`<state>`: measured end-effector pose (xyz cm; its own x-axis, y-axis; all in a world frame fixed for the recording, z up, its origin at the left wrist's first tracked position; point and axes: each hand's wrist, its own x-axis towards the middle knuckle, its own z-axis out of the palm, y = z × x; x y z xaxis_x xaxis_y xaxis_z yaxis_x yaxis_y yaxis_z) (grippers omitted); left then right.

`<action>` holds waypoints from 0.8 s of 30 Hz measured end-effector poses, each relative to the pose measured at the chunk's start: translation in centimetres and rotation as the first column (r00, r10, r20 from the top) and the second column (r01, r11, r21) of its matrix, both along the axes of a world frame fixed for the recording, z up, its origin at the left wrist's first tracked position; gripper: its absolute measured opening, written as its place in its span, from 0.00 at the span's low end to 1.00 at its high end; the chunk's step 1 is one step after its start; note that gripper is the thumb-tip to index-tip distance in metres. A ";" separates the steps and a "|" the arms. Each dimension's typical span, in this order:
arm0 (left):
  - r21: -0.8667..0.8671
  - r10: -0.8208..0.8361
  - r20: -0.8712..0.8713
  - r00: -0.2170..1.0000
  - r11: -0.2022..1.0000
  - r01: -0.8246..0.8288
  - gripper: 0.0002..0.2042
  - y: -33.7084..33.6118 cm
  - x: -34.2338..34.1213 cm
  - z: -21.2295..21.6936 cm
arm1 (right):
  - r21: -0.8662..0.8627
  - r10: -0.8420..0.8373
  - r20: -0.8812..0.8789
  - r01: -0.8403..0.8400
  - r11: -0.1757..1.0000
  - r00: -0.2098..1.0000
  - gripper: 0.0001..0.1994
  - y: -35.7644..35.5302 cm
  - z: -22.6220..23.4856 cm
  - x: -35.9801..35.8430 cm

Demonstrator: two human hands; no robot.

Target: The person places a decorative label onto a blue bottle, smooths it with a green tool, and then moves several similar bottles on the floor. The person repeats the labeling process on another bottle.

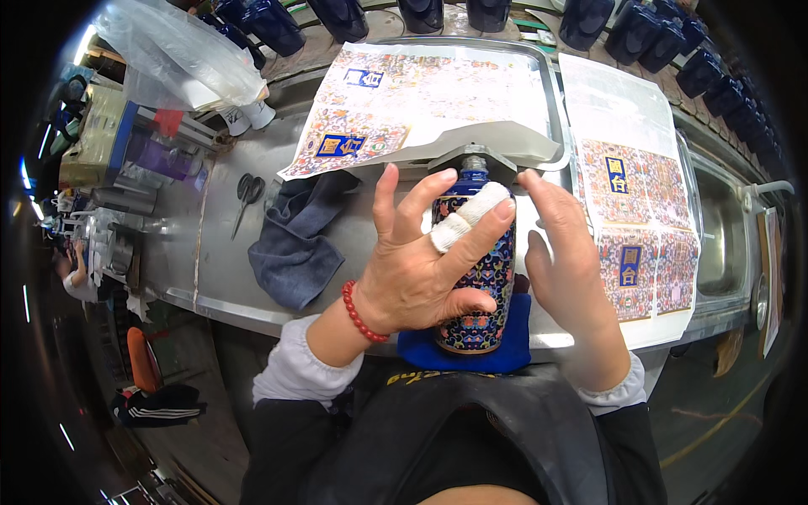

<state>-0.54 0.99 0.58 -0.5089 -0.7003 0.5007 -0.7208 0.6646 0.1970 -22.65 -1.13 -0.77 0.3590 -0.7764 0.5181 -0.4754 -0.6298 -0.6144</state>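
A dark blue bottle (pixel 478 324) with a colourful flower pattern is in front of me, its neck pointing away. The neck end meets a dark metal holder (pixel 498 158), and the base is over a blue cloth (pixel 518 337). My left hand (pixel 408 269) is spread across the bottle with its fingers apart; white wrapping (pixel 470 220) covers parts of its fingers. Whether its fingertips press on the surface I cannot tell. To the right of the bottle, my right hand (pixel 566 252) is open, slightly blurred, with fingers curved towards it and nothing held.
Printed flower-pattern sheets lie on a metal tray (pixel 553 93) and on the right (pixel 644 278). A grey-blue towel (pixel 295 244) and scissors (pixel 246 198) rest on the steel bench at left. Several blue bottles (pixel 581 21) line the back. A sink (pixel 724 244) is at far right.
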 end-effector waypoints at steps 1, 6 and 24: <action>-0.017 -0.005 0.037 0.999 1.000 0.006 0.39 -0.3 0.0 0.1 | 0.000 -0.030 -0.036 0.030 1.000 0.999 0.35 0.0 0.0 -0.3; -0.002 -0.017 0.036 0.999 1.000 0.017 0.43 -1.5 1.0 0.5 | 0.040 -0.085 0.045 0.083 0.996 0.995 0.31 0.3 -0.9 -0.8; 0.044 0.113 -0.181 0.977 0.993 -0.107 0.36 1.6 1.0 -2.5 | -0.249 0.017 0.051 -0.004 0.969 0.999 0.26 -0.2 -0.7 -0.7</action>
<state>0.44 2.61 -1.95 -0.3299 -0.7651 0.5530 -0.7391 0.5738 0.3529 -23.35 -1.33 -1.44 0.3337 -0.6172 0.7125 -0.4392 -0.7706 -0.4618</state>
